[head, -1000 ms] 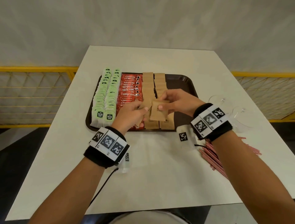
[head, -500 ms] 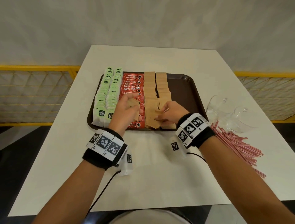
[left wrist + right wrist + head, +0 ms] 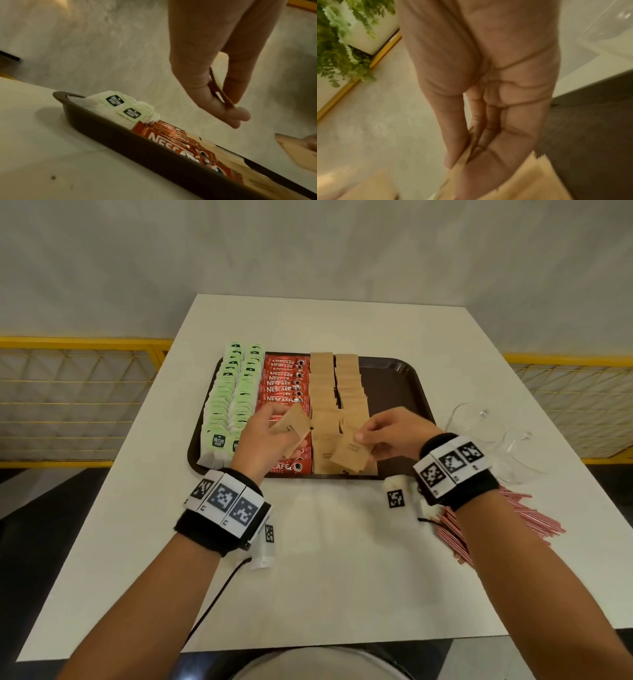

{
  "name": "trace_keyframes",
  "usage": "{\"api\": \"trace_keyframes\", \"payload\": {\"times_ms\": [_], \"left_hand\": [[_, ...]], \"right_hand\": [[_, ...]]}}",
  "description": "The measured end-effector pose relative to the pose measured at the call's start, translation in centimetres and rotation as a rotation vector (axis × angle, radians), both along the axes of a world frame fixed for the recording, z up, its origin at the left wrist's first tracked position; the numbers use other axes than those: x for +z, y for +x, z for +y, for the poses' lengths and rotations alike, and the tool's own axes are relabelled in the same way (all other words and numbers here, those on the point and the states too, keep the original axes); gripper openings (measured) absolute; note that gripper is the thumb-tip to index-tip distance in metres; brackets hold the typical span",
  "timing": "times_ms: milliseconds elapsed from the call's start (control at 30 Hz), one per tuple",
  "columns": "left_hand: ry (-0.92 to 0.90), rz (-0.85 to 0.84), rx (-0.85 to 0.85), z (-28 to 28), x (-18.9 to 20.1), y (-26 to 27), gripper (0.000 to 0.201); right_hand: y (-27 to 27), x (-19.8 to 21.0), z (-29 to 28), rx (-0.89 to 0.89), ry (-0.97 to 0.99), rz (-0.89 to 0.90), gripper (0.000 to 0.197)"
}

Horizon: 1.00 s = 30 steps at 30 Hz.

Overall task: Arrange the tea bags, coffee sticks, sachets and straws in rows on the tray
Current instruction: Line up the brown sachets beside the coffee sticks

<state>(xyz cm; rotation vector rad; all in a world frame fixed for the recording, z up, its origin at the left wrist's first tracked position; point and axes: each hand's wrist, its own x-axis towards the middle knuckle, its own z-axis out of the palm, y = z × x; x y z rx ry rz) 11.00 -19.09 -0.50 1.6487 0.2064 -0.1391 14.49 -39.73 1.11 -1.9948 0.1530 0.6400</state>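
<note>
On a dark brown plastic tray (image 3: 407, 378) set on a white table (image 3: 342, 559), rows are seen from left to right: green-tagged white paper tea bags (image 3: 236, 392) in two columns, red Nescafé coffee sticks (image 3: 282, 378), then two columns of flat brown paper sachets (image 3: 334, 392), with the tray's right strip left bare. Over the near end of the coffee sticks, a square brown paper sachet (image 3: 293, 424) is pinched between thumb and curled fingers of the left hand (image 3: 265, 440), and is held tilted, clear of the rows. Just to its right, a second brown paper sachet (image 3: 351, 455) is pinched at its upper corner by the right hand (image 3: 394, 431), low over the near end of the sachet columns; whether it touches them cannot be told. The right hand is judged the nearer to the open slot, which lies directly below and slightly toward the person; the sachet's edges are skewed against the column's far-to-near axis and would need squaring. Thin red-and-white striped straws (image 3: 479, 525) are left heaped on the table by the right wrist, well apart from the tray, beside clear plastic cups (image 3: 486, 433).
</note>
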Motion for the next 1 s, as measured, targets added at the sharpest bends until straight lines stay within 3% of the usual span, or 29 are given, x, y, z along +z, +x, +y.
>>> {"api": "trace_keyframes", "payload": {"times_ms": [100, 267, 500, 700, 867, 1000], "left_hand": [[0.113, 0.004, -0.103, -0.1, 0.6, 0.5, 0.026], [0.345, 0.000, -0.273, -0.8, 1.7, 1.6, 0.042], [0.676, -0.045, -0.445, -1.5, 1.6, 3.1, 0.030], [0.870, -0.039, -0.601, -3.0, 0.9, 4.4, 0.043], [0.976, -0.053, -0.664, -4.2, 0.0, 4.7, 0.045], [1.126, -0.051, -0.689, -4.7, -1.1, 4.6, 0.051]], "right_hand": [[0.7, 0.4, -1.3, 0.000, -0.040, -0.027, 0.003], [2.1, -0.9, -0.8, 0.085, -0.198, -0.081, 0.010], [2.4, -3.1, -0.1, 0.168, -0.387, -0.224, 0.013], [2.0, -3.1, -0.8, 0.136, -0.381, -0.262, 0.025], [0.9, -3.0, -1.3, 0.150, -0.404, -0.129, 0.051], [0.3, -3.3, -1.1, 0.125, -0.375, -0.061, 0.056]]}}
